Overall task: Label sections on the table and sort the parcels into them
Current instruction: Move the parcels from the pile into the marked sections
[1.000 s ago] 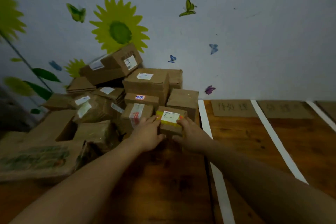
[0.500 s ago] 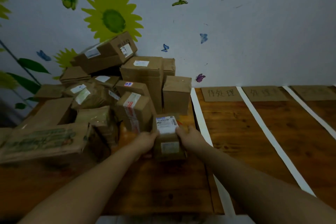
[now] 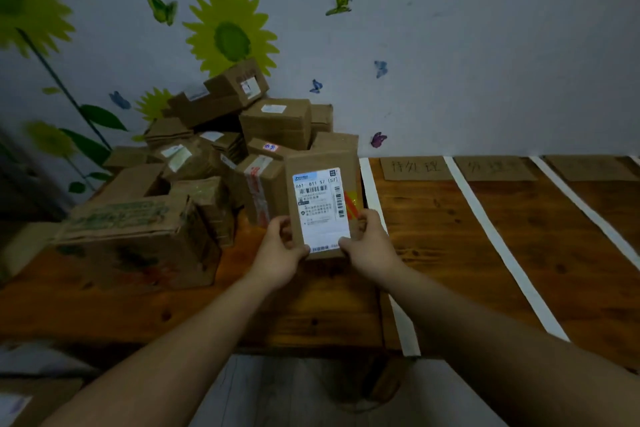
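— Two hands on one parcel point(image 3: 323, 184), is that right?
— Yes. The left hand point(image 3: 280, 250) and the right hand point(image 3: 370, 246) each pinch a lower corner of it, thumbs on the front, fingers curled behind. It stands upright at the centre of the frame, held up in front of the heap, its white shipping label point(image 3: 320, 208) facing the camera.
— And the other parcels?
— A heap of brown boxes point(image 3: 277, 121) fills the centre left, stacked against the wall. A large printed carton point(image 3: 138, 239) sits at the left of the frame, nearest the front edge of the table point(image 3: 450, 253).
— What about the sections?
— White tape strips point(image 3: 491, 232) run across the wood in the right half of the frame, front to back. At the far end of the lanes, by the wall, lie flat cardboard signs point(image 3: 415, 168) with handwriting; the rightmost one is too dim to read.
— The wall?
— Sunflower decals point(image 3: 230, 38) and butterflies, upper left.
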Available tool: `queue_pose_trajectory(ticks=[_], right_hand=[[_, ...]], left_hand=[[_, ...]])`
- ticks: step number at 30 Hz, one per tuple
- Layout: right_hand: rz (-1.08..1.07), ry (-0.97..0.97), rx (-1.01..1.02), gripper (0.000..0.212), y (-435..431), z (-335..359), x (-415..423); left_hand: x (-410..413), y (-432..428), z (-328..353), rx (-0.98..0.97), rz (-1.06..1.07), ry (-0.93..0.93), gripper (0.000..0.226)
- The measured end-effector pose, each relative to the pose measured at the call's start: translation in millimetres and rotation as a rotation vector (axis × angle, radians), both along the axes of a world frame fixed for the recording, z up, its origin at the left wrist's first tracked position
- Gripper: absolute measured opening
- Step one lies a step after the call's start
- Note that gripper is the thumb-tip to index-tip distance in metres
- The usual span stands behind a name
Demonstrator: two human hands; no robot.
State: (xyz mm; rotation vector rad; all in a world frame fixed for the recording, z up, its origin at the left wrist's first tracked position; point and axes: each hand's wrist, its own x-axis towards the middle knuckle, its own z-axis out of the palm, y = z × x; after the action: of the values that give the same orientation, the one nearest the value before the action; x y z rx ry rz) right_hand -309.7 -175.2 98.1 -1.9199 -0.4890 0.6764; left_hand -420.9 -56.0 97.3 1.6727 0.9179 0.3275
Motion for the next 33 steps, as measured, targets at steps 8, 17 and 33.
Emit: queue_pose_trajectory(ticks=[8, 17, 33], right_hand=[[-0.150, -0.057, 0.035, 0.055, -67, 25, -26], [-0.342, -0.298, 0.049, 0.082, -219, 46, -5], [-0.644, -0.300, -0.050, 0.074, -577, 47, 135]], left_hand=[[-7, -48, 29, 0.053, -0.203, -0.104, 0.067], [65, -182, 55, 0.083, -0.578, -0.144, 0.081], [263, -534, 67, -0.085, -0.974, -0.093, 0.070]])
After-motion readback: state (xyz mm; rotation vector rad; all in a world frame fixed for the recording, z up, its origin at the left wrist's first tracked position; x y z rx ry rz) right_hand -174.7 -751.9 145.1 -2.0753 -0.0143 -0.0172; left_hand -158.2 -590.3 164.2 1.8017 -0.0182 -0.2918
